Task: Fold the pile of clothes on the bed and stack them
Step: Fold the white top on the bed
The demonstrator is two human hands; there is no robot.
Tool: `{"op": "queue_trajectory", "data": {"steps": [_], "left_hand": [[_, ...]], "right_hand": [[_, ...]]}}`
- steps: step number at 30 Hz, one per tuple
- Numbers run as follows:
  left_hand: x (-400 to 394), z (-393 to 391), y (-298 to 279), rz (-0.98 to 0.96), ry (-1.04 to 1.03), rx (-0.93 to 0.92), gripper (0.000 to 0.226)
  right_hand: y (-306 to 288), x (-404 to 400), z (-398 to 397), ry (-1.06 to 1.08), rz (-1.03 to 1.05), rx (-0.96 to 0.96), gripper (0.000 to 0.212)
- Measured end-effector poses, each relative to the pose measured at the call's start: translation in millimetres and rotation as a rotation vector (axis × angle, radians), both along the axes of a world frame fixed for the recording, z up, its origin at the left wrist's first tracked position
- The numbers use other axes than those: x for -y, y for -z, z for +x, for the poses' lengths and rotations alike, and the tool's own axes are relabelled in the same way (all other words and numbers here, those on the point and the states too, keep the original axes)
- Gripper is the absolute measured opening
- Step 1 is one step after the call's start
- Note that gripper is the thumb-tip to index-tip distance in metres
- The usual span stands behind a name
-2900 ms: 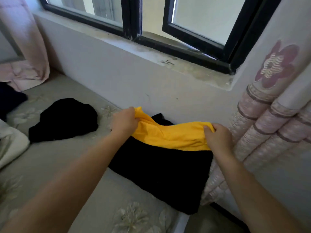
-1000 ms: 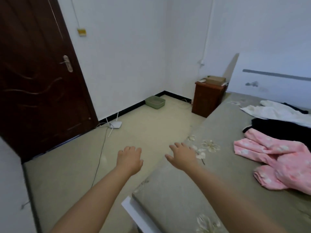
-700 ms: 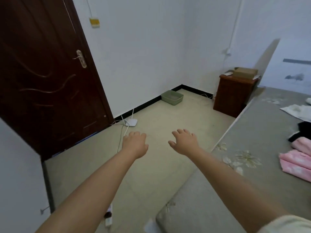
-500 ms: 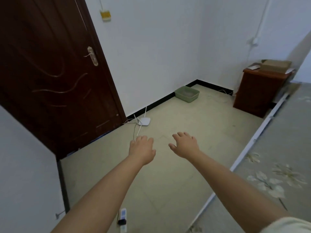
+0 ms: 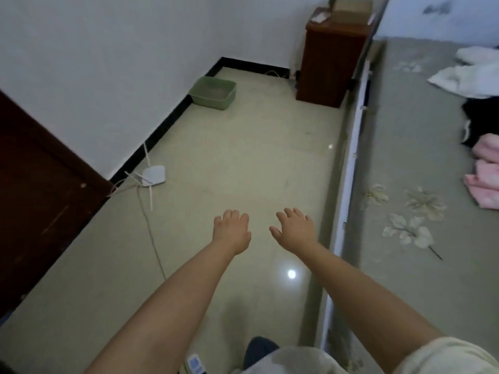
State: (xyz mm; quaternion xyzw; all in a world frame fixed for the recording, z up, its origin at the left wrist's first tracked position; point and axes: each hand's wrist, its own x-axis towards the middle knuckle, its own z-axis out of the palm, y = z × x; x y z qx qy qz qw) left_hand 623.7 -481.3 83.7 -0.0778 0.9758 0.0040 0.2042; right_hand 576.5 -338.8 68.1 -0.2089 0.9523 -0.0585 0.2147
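Both my arms stretch forward over the tiled floor beside the bed. My left hand (image 5: 231, 231) and my right hand (image 5: 295, 230) are empty, palms down, fingers relaxed and slightly spread. The bed (image 5: 399, 163) with its grey flowered sheet runs along the right. On it, at the right edge of the view, lie a pink garment (image 5: 484, 179), a black garment (image 5: 479, 120) behind it and a white garment (image 5: 469, 74) farther back. All three are well to the right of my hands. The folded stack is out of view.
A brown bedside cabinet (image 5: 328, 63) with a cardboard box on top stands at the bed's head. A green tray (image 5: 213, 93) sits on the floor by the wall. A white router (image 5: 154, 175) with cables lies near the dark wooden door (image 5: 35, 190).
Earlier both hands held a yellow garment on the black stack by the window. They have let go, and the view has swung to the floor, then tilted down; the hands stay empty.
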Motion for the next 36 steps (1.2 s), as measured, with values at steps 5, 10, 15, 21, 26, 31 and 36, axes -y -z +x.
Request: {"op": "queue_trajectory", "data": {"steps": [5, 10, 15, 21, 26, 31, 36], "left_hand": [[-5, -129, 5, 0.055, 0.164, -0.071, 0.047], [-5, -272, -15, 0.069, 0.294, -0.286, 0.050], [-5, -400, -33, 0.044, 0.338, -0.362, 0.048], [-7, -560, -12, -0.003, 0.386, -0.288, 0.048], [-49, -714, -3, -0.002, 0.568, -0.238, 0.041], [-158, -831, -10, 0.042, 0.835, -0.244, 0.037], [-300, -901, -1, 0.082, 1.149, -0.276, 0.035]], "right_hand": [[5, -23, -100, 0.229, 0.022, -0.018, 0.048], [-11, -30, -236, 0.319, -0.015, -0.247, 0.050], [-34, -40, -351, 0.426, -0.073, -0.336, 0.048], [-5, -74, -475, 0.629, 0.030, -0.230, 0.049], [-1, -119, -572, 0.901, 0.097, -0.197, 0.044], [-16, -209, -633, 1.139, 0.154, -0.188, 0.049], [-7, -310, -656, 1.379, 0.239, -0.140, 0.044]]}}
